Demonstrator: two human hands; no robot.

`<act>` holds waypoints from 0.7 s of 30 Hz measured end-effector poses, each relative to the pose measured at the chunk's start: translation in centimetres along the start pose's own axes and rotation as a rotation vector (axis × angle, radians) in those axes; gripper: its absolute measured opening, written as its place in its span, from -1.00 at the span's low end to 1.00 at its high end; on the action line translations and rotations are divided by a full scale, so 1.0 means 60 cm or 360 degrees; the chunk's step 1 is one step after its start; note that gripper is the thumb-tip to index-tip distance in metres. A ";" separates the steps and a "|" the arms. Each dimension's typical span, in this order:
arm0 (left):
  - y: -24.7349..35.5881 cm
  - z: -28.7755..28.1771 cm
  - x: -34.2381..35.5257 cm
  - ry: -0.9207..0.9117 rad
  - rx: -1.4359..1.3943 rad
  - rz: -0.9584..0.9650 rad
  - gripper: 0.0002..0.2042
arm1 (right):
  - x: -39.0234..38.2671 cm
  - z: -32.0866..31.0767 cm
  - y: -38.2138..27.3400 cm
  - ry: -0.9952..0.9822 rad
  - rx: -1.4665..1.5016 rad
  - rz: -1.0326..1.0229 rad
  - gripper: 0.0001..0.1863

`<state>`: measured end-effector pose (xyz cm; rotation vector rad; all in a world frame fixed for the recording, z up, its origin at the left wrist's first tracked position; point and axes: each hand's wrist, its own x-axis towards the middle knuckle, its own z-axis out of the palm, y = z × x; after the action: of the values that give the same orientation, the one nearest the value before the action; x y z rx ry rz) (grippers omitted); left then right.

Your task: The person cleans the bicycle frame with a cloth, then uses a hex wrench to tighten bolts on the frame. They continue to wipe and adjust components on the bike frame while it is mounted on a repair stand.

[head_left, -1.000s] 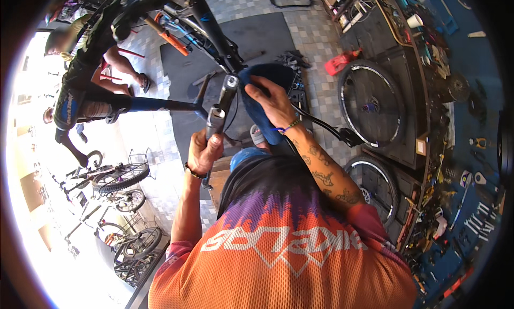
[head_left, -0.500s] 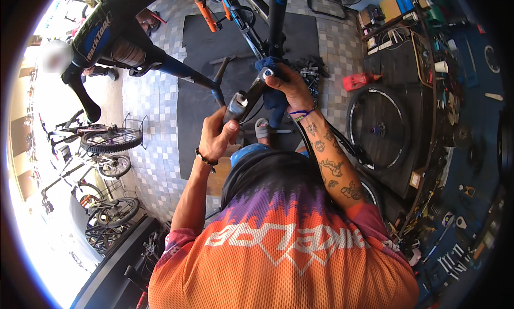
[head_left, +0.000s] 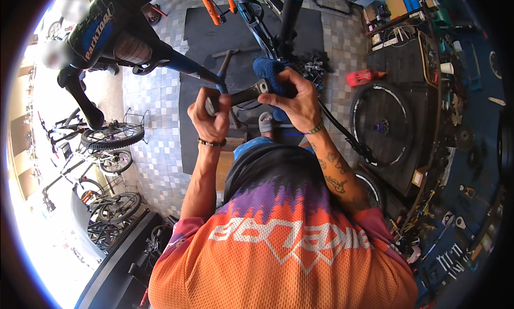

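Observation:
My left hand (head_left: 210,116) is closed around one end of a dark metal bar like a crank arm (head_left: 245,95), its thumb up, hiding that end. My right hand (head_left: 297,100) grips a blue cloth (head_left: 269,68) at the other end, thumb near the bar's bright squared tip. Above my hands hangs a bike frame (head_left: 289,20) with orange and blue parts, beside a work stand (head_left: 179,62) with a blue-and-black arm. A black hose or cable (head_left: 337,129) runs down beside my right arm.
Below lie a dark mat (head_left: 198,30) and a sandalled foot (head_left: 265,124). At right are a cabinet (head_left: 399,57), a wheel (head_left: 379,127), a red bottle (head_left: 362,78) and a tool board (head_left: 466,239). Several bikes (head_left: 110,164) stand at left, with a partly hidden person (head_left: 107,69) behind the stand.
My hands have tilted the bar from steep toward level. My left hand has risen and wrapped further over its end, while my right hand and cloth have moved rightward.

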<state>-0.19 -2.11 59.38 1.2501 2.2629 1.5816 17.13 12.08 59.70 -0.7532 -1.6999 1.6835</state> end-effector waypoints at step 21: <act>-0.160 -0.020 0.067 -0.0099 -0.1032 -0.0313 -0.73 | 0.004 0.101 -0.019 -0.0062 -0.0657 -0.0616 -0.66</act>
<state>-8.78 -1.40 53.44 0.8541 1.5608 1.9280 12.37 8.36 60.87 -0.5235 -2.0943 1.1065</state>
